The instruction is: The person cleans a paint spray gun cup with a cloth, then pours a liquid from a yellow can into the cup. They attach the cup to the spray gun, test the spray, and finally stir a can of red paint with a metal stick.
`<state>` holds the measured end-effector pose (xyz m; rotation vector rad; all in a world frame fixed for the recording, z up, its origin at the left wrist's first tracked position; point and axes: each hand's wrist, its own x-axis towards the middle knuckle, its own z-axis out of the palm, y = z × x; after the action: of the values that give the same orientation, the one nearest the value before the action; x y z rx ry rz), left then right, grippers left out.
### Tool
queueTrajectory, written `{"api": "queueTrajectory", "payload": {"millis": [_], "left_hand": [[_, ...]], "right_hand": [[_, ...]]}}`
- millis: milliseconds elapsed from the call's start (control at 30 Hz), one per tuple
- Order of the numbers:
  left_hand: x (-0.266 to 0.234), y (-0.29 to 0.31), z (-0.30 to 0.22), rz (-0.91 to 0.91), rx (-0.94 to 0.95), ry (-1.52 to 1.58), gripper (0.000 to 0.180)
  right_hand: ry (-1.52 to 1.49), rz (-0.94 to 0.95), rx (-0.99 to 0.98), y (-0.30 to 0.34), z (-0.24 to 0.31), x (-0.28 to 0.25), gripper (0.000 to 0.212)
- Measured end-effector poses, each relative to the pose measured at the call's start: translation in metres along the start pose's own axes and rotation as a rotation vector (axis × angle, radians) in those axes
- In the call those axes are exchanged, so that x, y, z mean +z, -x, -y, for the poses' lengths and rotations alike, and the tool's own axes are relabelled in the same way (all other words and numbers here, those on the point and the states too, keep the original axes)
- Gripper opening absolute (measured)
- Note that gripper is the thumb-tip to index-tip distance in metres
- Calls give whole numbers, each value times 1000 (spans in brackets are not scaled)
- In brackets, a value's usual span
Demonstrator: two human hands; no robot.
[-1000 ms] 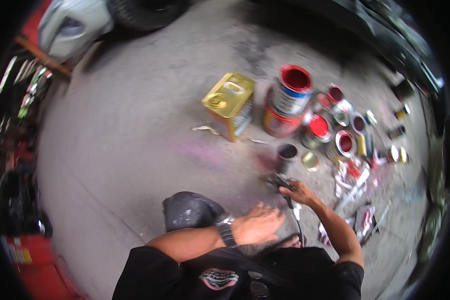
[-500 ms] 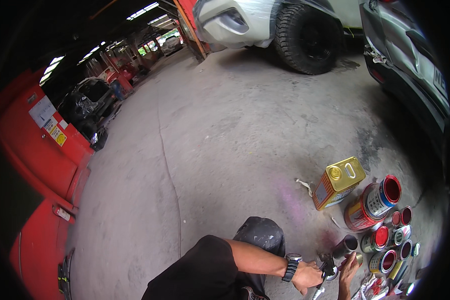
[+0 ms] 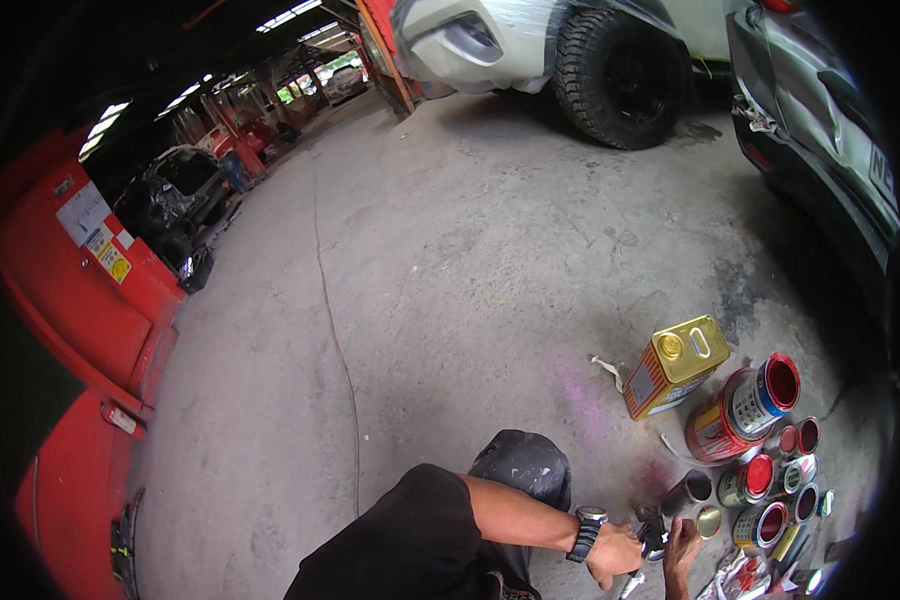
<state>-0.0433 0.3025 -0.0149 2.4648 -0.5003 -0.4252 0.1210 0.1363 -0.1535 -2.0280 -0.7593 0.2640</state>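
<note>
My left hand (image 3: 616,553), with a watch on its wrist, is closed round a dark spray gun (image 3: 651,530) with a silvery end pointing down. Beside it my right hand (image 3: 681,548) has its fingers curled in against the gun's side; what they grip is hidden. A dark open cup (image 3: 692,489) stands on the floor just beyond the gun. Right of my fingertips sits a small gold-topped can (image 3: 708,521). Several paint cans surround this spot on the right, among them an open red one (image 3: 771,524) and a red-topped one (image 3: 758,472).
A tall gold-topped tin (image 3: 678,366) and a big paint can (image 3: 720,420), with another can (image 3: 767,392) on it, stand farther off. A stained rag (image 3: 738,577) lies near right. Two cars, one with a black wheel (image 3: 620,80), are beyond; a red cabinet (image 3: 80,250) stands left.
My right hand has moved left, off the gold-topped can and in against the spray gun. The left hand has barely moved.
</note>
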Motion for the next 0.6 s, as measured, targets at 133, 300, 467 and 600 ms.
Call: {"api": "queueTrajectory", "payload": {"millis": [133, 300, 467, 600], "left_hand": [[4, -3, 4, 8, 0, -14, 49], [5, -5, 4, 12, -11, -25, 50], [7, -6, 5, 10, -13, -31, 49], [6, -7, 4, 3, 1, -26, 49]], "right_hand": [[38, 51, 21, -1, 4, -2, 45], [111, 70, 6, -3, 11, -3, 44], [85, 38, -36, -2, 8, 0, 44], [26, 80, 44, -2, -2, -1, 43]]}}
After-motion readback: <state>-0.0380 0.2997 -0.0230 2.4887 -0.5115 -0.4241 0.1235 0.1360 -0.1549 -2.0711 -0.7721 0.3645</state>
